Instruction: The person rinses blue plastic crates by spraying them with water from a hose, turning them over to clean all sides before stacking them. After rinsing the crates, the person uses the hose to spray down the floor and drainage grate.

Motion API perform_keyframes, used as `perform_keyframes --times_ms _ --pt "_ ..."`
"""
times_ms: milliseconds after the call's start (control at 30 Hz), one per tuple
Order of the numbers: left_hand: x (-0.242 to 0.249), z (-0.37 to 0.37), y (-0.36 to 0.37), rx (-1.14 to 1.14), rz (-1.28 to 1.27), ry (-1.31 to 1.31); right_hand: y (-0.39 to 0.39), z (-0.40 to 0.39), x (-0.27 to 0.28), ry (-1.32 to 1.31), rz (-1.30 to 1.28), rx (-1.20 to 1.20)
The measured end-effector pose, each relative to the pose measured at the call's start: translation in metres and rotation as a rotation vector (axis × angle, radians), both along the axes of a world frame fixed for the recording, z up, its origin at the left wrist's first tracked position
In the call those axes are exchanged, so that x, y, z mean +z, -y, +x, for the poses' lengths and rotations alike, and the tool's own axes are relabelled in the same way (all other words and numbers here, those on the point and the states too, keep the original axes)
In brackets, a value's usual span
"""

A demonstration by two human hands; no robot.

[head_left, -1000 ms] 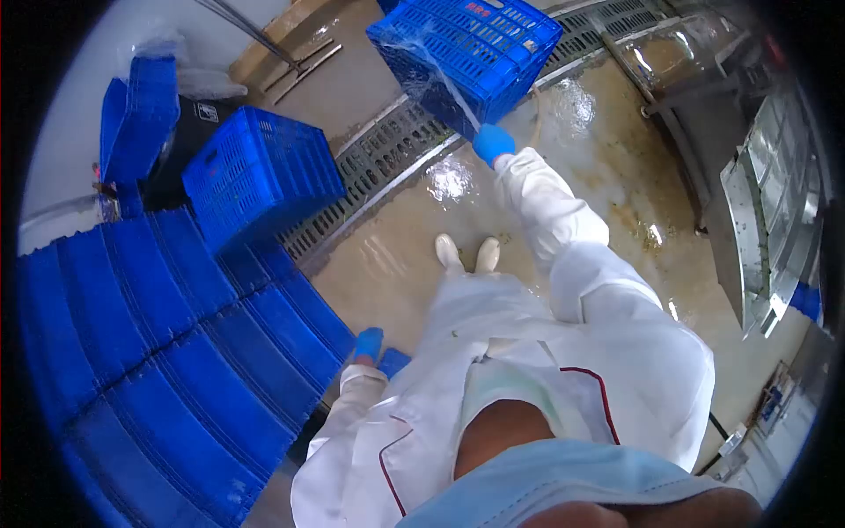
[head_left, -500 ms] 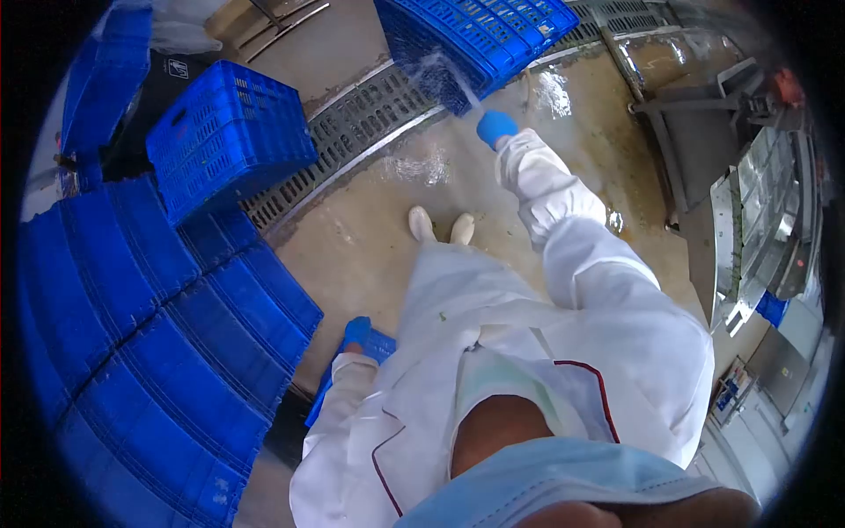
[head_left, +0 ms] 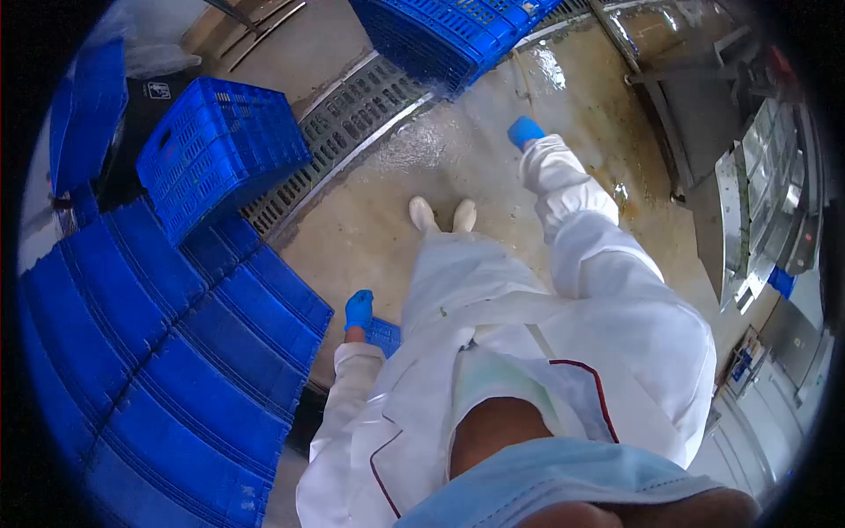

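My right hand, in a blue glove, is closed around what looks like a water hose, mostly hidden by the fist. A thin pale line runs from that hand up across the wet floor toward a large blue slatted crate at the top. My left hand, also gloved in blue, has its fingers curled in and shows nothing in them. Just beside its wrist lies a blue plastic crate, partly covered by my white sleeve.
Stacked blue crates fill the left side, with a slatted crate tilted beyond them. A floor drain grate crosses diagonally. Metal equipment stands at the right. My white boots are on the wet floor.
The water jet from my right hand onto the top crate no longer shows. That hand has moved right and slightly down. My left hand has risen from the small crate's edge.
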State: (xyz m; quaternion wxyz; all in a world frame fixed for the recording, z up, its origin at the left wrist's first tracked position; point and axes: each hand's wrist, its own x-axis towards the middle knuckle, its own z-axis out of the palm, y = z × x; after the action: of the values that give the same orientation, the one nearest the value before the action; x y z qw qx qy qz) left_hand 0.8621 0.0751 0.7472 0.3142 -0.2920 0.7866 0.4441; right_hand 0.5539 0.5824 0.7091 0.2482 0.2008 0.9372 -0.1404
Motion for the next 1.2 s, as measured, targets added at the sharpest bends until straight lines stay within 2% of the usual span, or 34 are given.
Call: perform_keyframes --times_ms 33,133,233,267,333,367,400,433,467,533,567,600,633,667,733,767,800,867,900,933,967,1033,1133,1200 --pt "0.006 -0.003 -0.002 -0.021 -0.010 0.029 -0.019 -0.001 -0.003 -0.015 0.025 -0.067" --pt "-0.002 0.001 0.006 -0.149 -0.048 0.155 -0.080 -0.005 -0.042 -0.085 0.088 0.173" --pt "-0.039 0.010 0.031 -1.188 -0.317 -0.069 -0.080 0.016 -0.089 0.017 0.003 0.273" --pt "-0.058 0.017 0.049 -1.124 -0.150 -0.233 -0.068 0.020 -0.068 -0.019 -0.003 0.250" --pt "-0.052 -0.009 0.041 -0.950 -0.146 -0.087 -0.034 0.036 -0.005 -0.086 -0.022 0.211" --pt "-0.048 -0.021 0.035 -0.862 -0.148 -0.011 -0.041 0.038 -0.009 -0.099 -0.043 0.046" --pt "-0.055 -0.036 0.029 -0.577 -0.165 0.110 -0.051 0.034 -0.014 -0.112 -0.064 -0.120" --pt "-0.048 -0.064 0.017 -0.704 -0.230 0.048 -0.065 0.028 -0.022 -0.126 -0.084 -0.284" --pt "-0.029 -0.104 -0.003 -0.829 -0.296 -0.017 -0.080 0.027 -0.046 -0.077 -0.109 -0.268" --pt "-0.008 -0.177 -0.056 -0.804 -0.328 -0.186 -0.091 0.031 -0.053 0.005 -0.129 0.026" --pt "0.009 -0.216 -0.095 -0.777 -0.264 -0.391 -0.096 0.031 -0.055 0.043 -0.141 0.178" --pt "0.020 -0.250 -0.138 -0.630 -0.193 -0.596 -0.102 0.032 -0.055 0.062 -0.152 0.163" --pt "0.011 -0.291 -0.167 -0.816 -0.283 -0.730 -0.109 0.033 -0.054 0.081 -0.163 0.152" --pt "0.031 -0.331 -0.214 -0.865 -0.320 -0.829 -0.119 0.030 -0.058 0.097 -0.175 0.139" --pt "0.032 -0.399 -0.291 -0.820 -0.338 -1.054 -0.140 0.030 -0.115 0.011 -0.170 0.055" --pt "0.029 -0.430 -0.326 -0.811 -0.322 -1.052 -0.146 0.031 -0.140 -0.024 -0.172 0.000" --pt "0.022 -0.454 -0.357 -0.803 -0.301 -1.045 -0.154 0.021 -0.111 0.040 -0.244 -0.186" --pt "0.004 -0.492 -0.411 -0.877 -0.480 -1.003 -0.180 0.019 -0.120 0.067 -0.265 -0.109" --pt "-0.004 -0.502 -0.431 -0.905 -0.572 -0.983 -0.196 0.019 -0.130 0.079 -0.273 -0.063" --pt "-0.007 -0.502 -0.441 -0.974 -0.671 -0.712 -0.204 0.018 -0.139 -0.009 -0.189 0.003" --pt "-0.013 -0.501 -0.441 -1.003 -0.733 -0.759 -0.214 0.015 -0.149 0.033 -0.310 -0.136" --pt "-0.037 -0.486 -0.428 -1.057 -0.860 -0.849 -0.233 0.002 -0.120 0.123 -0.550 -0.410" --pt "-0.032 -0.459 -0.396 -1.030 -0.825 -0.855 -0.269 0.003 -0.148 0.173 -0.425 -0.240" --pt "-0.026 -0.440 -0.358 -1.026 -0.779 -0.790 -0.285 0.000 -0.132 0.182 -0.397 -0.316"
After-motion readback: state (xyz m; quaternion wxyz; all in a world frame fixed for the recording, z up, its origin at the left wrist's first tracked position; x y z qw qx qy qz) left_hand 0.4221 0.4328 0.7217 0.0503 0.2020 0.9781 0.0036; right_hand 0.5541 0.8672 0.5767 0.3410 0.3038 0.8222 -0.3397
